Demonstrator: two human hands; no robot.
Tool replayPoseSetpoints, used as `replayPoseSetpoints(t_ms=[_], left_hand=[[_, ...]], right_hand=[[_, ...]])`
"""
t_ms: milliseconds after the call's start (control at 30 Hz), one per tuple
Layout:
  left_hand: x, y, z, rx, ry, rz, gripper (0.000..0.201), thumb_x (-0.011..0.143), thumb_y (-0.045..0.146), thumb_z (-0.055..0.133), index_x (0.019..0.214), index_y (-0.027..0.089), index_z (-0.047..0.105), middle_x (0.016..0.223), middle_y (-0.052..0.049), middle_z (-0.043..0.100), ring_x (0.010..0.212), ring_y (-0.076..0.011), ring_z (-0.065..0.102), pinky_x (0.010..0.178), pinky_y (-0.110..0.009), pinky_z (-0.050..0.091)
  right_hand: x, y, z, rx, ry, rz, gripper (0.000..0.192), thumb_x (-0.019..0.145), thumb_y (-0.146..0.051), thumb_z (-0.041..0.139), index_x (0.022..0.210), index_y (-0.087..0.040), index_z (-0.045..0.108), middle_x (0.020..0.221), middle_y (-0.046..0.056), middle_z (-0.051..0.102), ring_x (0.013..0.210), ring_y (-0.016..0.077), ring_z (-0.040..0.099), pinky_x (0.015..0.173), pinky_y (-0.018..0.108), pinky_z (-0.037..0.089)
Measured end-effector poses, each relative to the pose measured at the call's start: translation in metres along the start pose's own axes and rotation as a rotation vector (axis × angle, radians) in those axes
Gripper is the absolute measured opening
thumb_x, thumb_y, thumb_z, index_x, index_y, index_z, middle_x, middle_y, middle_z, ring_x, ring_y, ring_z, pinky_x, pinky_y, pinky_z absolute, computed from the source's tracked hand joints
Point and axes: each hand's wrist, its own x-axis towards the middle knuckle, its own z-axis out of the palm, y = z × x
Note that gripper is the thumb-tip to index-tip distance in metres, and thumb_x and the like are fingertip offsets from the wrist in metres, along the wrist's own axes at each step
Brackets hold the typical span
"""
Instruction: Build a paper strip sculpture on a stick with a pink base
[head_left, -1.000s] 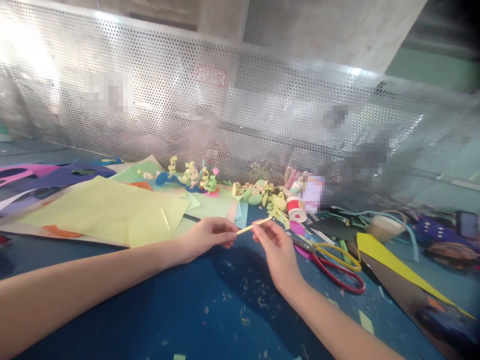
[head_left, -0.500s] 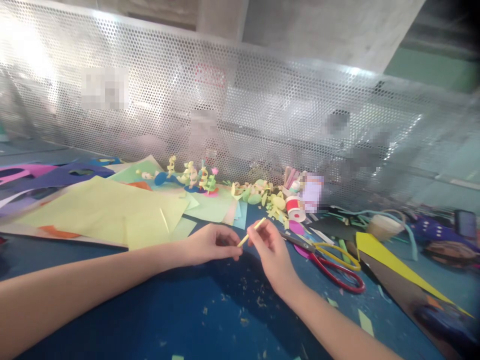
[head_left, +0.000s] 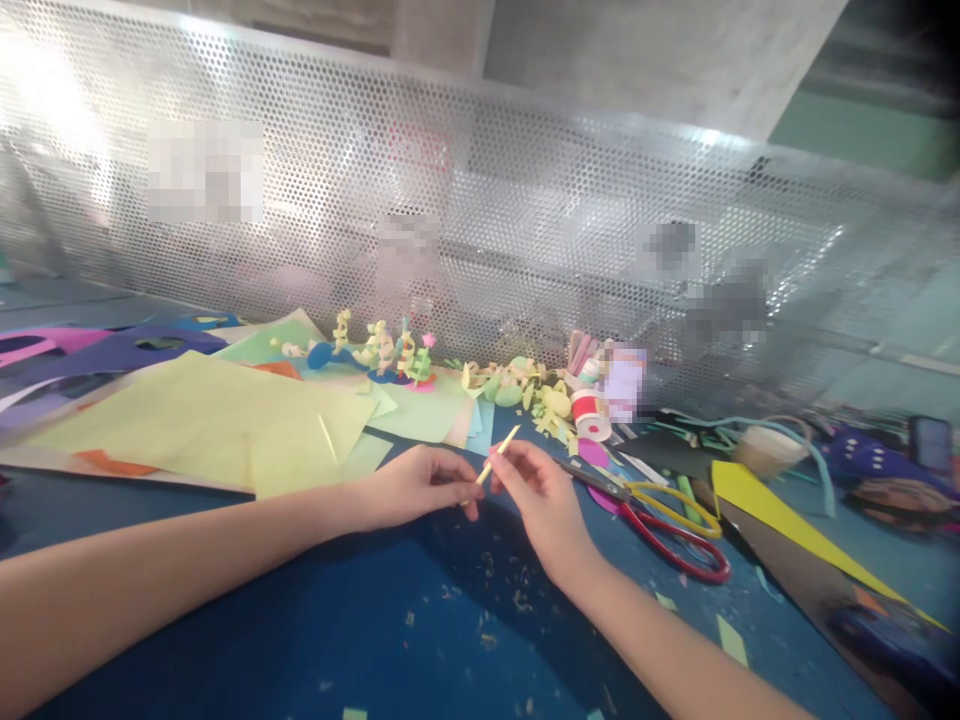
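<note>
Between my two hands is a thin pale-yellow strip [head_left: 500, 452], tilted up to the right. My left hand [head_left: 431, 485] pinches its lower end between thumb and fingers. The fingertips of my right hand [head_left: 536, 490] close on the strip a little higher up, and its tip sticks out above them. Whether it is rolled paper or foam, I cannot tell. Just right of my right hand lie scissors [head_left: 675, 535] with one red and one yellow handle loop. Pale-yellow sheets [head_left: 202, 420] lie to the left, beyond my left forearm.
Small spiral craft figures [head_left: 405, 355] stand at the back, beside a pile of yellow-green cut pieces [head_left: 517, 385]. A red-and-white spool [head_left: 590, 415] is near the perforated metal panel [head_left: 525, 230]. A bright yellow sheet [head_left: 795, 530] lies at right. Scraps dot the blue tabletop [head_left: 337, 620].
The strip has slid down and left and stands steeper. My left fingers now overlap its lower end more, and my right fingertips have shifted slightly left.
</note>
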Motion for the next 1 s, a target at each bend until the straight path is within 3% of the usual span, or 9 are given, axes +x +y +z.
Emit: replayPoseSetpoints(t_ms=[133, 300, 567, 800, 933, 1000], left_hand=[[0.000, 0.001, 0.000, -0.019, 0.009, 0.005, 0.028, 0.085, 0.039, 0.054, 0.096, 0.016, 0.066, 0.086, -0.004, 0.069, 0.076, -0.0133, 0.060, 0.071, -0.022, 0.045], [0.001, -0.001, -0.001, -0.070, 0.041, 0.012, 0.027, 0.084, 0.039, 0.055, 0.085, 0.015, 0.068, 0.076, -0.001, 0.065, 0.070, -0.0114, 0.056, 0.068, -0.021, 0.042], [0.002, 0.000, -0.001, -0.113, 0.040, -0.021, 0.029, 0.085, 0.040, 0.054, 0.082, 0.015, 0.068, 0.076, -0.001, 0.066, 0.070, -0.0113, 0.056, 0.068, -0.020, 0.041], [-0.001, 0.001, 0.000, -0.059, 0.037, -0.043, 0.032, 0.083, 0.043, 0.055, 0.086, 0.015, 0.070, 0.081, -0.003, 0.069, 0.075, -0.0140, 0.059, 0.071, -0.022, 0.043], [0.002, -0.001, 0.002, -0.106, 0.099, -0.035, 0.030, 0.086, 0.040, 0.051, 0.083, 0.014, 0.068, 0.079, -0.003, 0.068, 0.074, -0.0136, 0.060, 0.071, -0.023, 0.045], [0.005, 0.005, -0.006, -0.052, 0.161, -0.068, 0.029, 0.086, 0.038, 0.049, 0.087, 0.014, 0.067, 0.082, -0.004, 0.069, 0.076, -0.0149, 0.061, 0.073, -0.025, 0.046]], right_hand=[[-0.001, -0.003, 0.000, -0.019, -0.012, 0.014, 0.018, 0.083, -0.036, 0.058, 0.081, -0.019, 0.059, 0.067, -0.002, 0.057, 0.064, 0.0120, 0.054, 0.063, 0.023, 0.046], [-0.001, -0.004, 0.001, 0.030, -0.036, 0.057, 0.017, 0.081, -0.035, 0.061, 0.079, -0.018, 0.062, 0.065, -0.001, 0.060, 0.063, 0.0130, 0.056, 0.065, 0.025, 0.049], [0.001, 0.004, -0.001, 0.147, -0.053, 0.099, 0.025, 0.085, -0.038, 0.055, 0.086, -0.017, 0.068, 0.075, 0.002, 0.063, 0.068, 0.0135, 0.057, 0.067, 0.026, 0.049], [0.001, 0.002, 0.000, 0.142, -0.062, 0.134, 0.022, 0.081, -0.038, 0.061, 0.085, -0.017, 0.067, 0.071, 0.001, 0.062, 0.064, 0.0127, 0.055, 0.065, 0.026, 0.049], [0.002, 0.005, 0.000, 0.238, -0.029, 0.164, 0.026, 0.081, -0.041, 0.059, 0.090, -0.018, 0.067, 0.079, 0.002, 0.064, 0.067, 0.0128, 0.055, 0.067, 0.027, 0.049], [0.003, 0.006, 0.000, 0.275, 0.013, 0.187, 0.027, 0.078, -0.042, 0.062, 0.087, -0.018, 0.068, 0.078, 0.002, 0.064, 0.067, 0.0124, 0.055, 0.065, 0.026, 0.049]])
